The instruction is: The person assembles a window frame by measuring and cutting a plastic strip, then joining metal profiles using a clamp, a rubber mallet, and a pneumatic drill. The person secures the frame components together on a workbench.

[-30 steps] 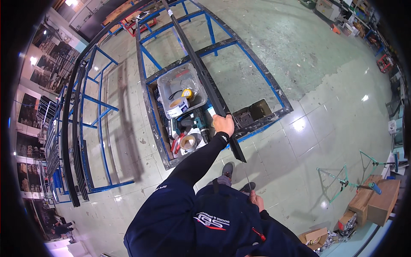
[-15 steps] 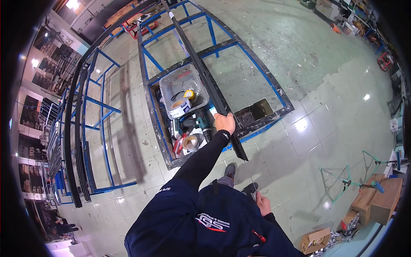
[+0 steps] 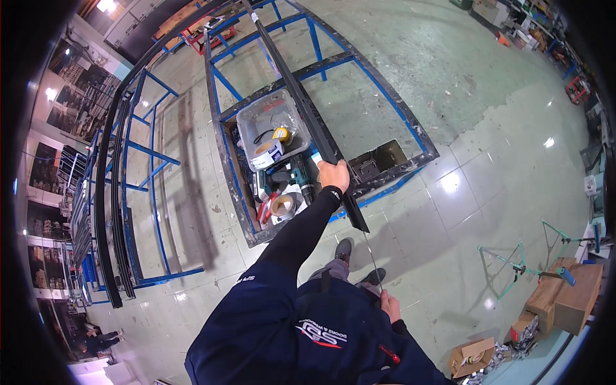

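A long black profile bar (image 3: 296, 86) lies lengthwise over the blue-and-black metal frame table (image 3: 391, 96), its near end jutting past the table's edge. My left hand (image 3: 333, 176) is wrapped round the bar close to that end. Low in front of my body, my right hand (image 3: 390, 305) is closed on a thin, pale strip (image 3: 373, 256). This strip runs up from my fingers toward the near end of the bar; whether it enters the bar is too fine to tell.
On the table's tray are a clear plastic bin (image 3: 247, 131) with a yellow tape measure (image 3: 281, 134), a teal drill (image 3: 301, 179) and a tape roll (image 3: 282, 205). More black profiles (image 3: 106, 192) lie on a blue rack at left. A green stand (image 3: 518, 269) and cardboard boxes (image 3: 473, 357) are at right.
My right hand has shifted slightly left, and a longer stretch of the thin strip shows up to the bar's end. My left hand keeps its grip, a little higher in view.
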`<state>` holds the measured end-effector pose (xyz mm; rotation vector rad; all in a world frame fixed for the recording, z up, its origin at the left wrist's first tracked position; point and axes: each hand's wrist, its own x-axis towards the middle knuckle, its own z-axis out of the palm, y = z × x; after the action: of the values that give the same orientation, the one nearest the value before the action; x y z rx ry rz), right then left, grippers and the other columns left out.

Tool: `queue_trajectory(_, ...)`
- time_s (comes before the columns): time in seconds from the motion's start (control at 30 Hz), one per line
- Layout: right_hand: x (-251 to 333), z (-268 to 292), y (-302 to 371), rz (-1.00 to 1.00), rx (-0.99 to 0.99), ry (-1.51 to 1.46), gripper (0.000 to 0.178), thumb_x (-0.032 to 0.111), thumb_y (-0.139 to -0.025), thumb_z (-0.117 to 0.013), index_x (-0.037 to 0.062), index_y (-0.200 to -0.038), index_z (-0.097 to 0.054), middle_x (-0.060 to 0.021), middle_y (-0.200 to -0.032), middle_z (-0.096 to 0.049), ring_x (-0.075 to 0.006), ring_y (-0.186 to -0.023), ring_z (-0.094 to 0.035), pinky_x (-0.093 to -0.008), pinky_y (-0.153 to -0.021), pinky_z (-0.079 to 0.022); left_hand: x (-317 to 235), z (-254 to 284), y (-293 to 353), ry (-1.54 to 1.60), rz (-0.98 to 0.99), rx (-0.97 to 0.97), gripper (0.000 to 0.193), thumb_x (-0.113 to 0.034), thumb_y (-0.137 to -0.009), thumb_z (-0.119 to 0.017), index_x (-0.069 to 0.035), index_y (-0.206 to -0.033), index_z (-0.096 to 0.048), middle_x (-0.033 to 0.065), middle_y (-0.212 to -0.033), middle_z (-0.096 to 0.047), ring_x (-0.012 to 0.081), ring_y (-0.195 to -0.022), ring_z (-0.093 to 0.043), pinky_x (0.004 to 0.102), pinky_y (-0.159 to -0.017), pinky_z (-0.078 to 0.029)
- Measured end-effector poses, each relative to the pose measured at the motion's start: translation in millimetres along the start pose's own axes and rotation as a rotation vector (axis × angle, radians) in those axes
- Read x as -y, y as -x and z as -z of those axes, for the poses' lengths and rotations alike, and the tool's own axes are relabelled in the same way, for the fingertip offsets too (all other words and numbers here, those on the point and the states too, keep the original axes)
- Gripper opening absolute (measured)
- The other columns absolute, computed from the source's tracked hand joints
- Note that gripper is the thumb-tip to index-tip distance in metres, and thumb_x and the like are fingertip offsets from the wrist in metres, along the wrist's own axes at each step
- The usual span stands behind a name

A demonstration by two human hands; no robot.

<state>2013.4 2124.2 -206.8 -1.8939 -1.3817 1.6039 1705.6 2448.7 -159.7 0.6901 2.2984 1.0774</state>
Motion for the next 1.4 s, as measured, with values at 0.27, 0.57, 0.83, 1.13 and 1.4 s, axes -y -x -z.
queue_trajectory(0.27, -1, -9, -14, -0.086, 0.121, -0.076, 0.066, 0.053, -0.103, -0.041, -0.0027, -0.071, -0.055, -0.0027, -0.060, -0.049, -0.0123, -0.063, -0.043, -0.0343, -0.058, -0.040, 1, -2, -1, -0.017, -0.008, -0.010, 0.054, -0.027, -0.080, -0.060, 0.018, -0.106, -0.044, 0.0394, -0.101, -0.061, 0.0503, -0.102, -0.061, 0.0446, -0.093, -0.047)
queue_trajectory(0.57, 21, -13, -22, -0.070, 0.064, -0.044, 0.070, 0.055, -0.102, -0.042, -0.0047, -0.068, -0.055, -0.0041, -0.059, -0.048, -0.0134, -0.063, -0.043, -0.0363, -0.056, -0.039, 13, -9, -7, -0.022, -0.026, -0.015, 0.051, -0.025, -0.078, -0.062, 0.016, -0.102, -0.045, 0.0378, -0.097, -0.061, 0.0497, -0.096, -0.062, 0.0463, -0.090, -0.047)
queue_trajectory(0.83, 25, -23, -38, -0.088, 0.063, -0.020, 0.069, 0.053, -0.102, -0.042, -0.0069, -0.072, -0.056, -0.0155, -0.058, -0.051, -0.0200, -0.059, -0.046, -0.0422, -0.058, -0.041, 11, -11, -5, -0.016, -0.020, -0.017, 0.046, -0.021, -0.079, -0.063, 0.016, -0.100, -0.046, 0.0362, -0.093, -0.061, 0.0478, -0.093, -0.062, 0.0485, -0.087, -0.048)
queue_trajectory(1.13, 63, -21, -47, -0.095, 0.060, 0.003, 0.065, 0.051, -0.103, -0.041, -0.0067, -0.076, -0.056, -0.0200, -0.062, -0.056, -0.0250, -0.061, -0.051, -0.0429, -0.062, -0.044, 14, -12, -12, -0.033, -0.037, -0.020, 0.050, -0.024, -0.078, -0.062, 0.016, -0.102, -0.044, 0.0390, -0.094, -0.061, 0.0509, -0.095, -0.061, 0.0478, -0.089, -0.047)
queue_trajectory(1.4, 32, 27, -14, 0.061, -0.015, 0.176, 0.058, 0.046, -0.104, -0.039, -0.0027, -0.082, -0.061, -0.0217, -0.073, -0.064, -0.0411, -0.068, -0.061, -0.0471, -0.066, -0.046, 1, -3, -5, 0.010, 0.016, 0.004, 0.056, -0.027, -0.079, -0.062, 0.017, -0.107, -0.043, 0.0395, -0.099, -0.062, 0.0508, -0.099, -0.062, 0.0452, -0.091, -0.047)
